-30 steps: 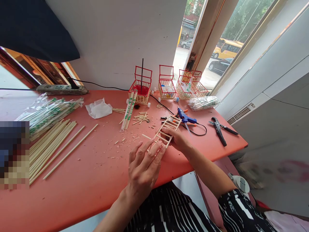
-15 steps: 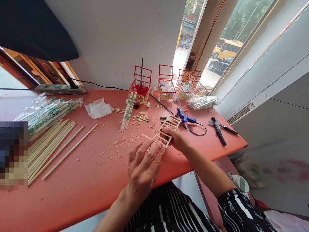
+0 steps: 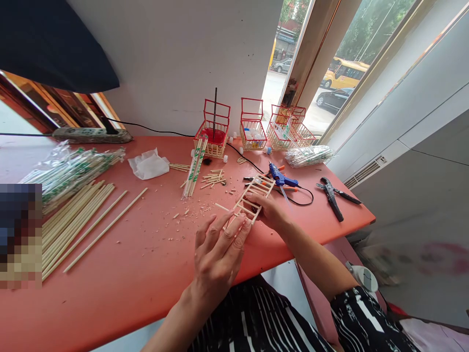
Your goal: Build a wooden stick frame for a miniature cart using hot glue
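Observation:
A small ladder-like frame of pale wooden sticks (image 3: 252,198), with several crosspieces between two side rails, is tilted in front of me above the table. My right hand (image 3: 270,211) grips it from the right, thumb over the crosspieces and the other fingers mostly beneath. At the near end, my left hand (image 3: 220,247) pinches the frame, and its fingers cover part of the rails. One thin stick (image 3: 222,208) juts out leftward by my left fingertips; its other end is hidden. Just beyond the frame lie a blue glue gun (image 3: 281,177) and orange-handled pliers (image 3: 290,188).
Red-topped stick carts (image 3: 216,142) line the wall. Long sticks (image 3: 76,220) and wrapped chopsticks (image 3: 73,171) lie left; cut pieces (image 3: 213,179) and crumbs lie mid-table. Black-handled pliers (image 3: 332,198) rest right. A cord (image 3: 161,128) runs from a power strip (image 3: 91,136). A pixelated patch covers the left edge.

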Tool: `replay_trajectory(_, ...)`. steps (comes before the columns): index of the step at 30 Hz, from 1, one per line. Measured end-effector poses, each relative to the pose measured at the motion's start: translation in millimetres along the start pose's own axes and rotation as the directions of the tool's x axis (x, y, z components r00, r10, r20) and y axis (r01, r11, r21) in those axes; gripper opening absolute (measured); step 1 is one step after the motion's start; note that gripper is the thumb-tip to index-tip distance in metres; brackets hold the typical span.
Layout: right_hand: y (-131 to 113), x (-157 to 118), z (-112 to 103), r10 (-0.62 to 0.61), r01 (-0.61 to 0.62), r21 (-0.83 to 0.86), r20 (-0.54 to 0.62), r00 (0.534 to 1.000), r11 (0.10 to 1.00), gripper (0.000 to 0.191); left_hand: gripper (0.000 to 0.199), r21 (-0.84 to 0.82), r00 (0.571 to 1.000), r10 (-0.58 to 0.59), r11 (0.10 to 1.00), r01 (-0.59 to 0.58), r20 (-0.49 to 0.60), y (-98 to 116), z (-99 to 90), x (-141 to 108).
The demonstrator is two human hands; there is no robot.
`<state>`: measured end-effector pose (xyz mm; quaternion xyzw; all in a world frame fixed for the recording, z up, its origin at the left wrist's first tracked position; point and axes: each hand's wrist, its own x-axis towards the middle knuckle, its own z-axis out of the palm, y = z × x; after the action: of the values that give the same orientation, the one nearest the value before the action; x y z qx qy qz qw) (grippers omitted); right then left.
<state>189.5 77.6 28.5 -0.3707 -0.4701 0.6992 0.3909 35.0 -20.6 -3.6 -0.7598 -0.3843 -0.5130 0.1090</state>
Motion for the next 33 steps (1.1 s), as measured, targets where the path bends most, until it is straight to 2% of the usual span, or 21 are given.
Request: replay_trajectory(33, 1.4, 1.1, -0.9, 0.024, -0.024, 0.028, -0.016, 1.0, 0.999, 0.035, 0.049, 0.002, 1.0, 0.001, 1.0, -0.001, 0.006, -0.2, -0.6, 1.2)
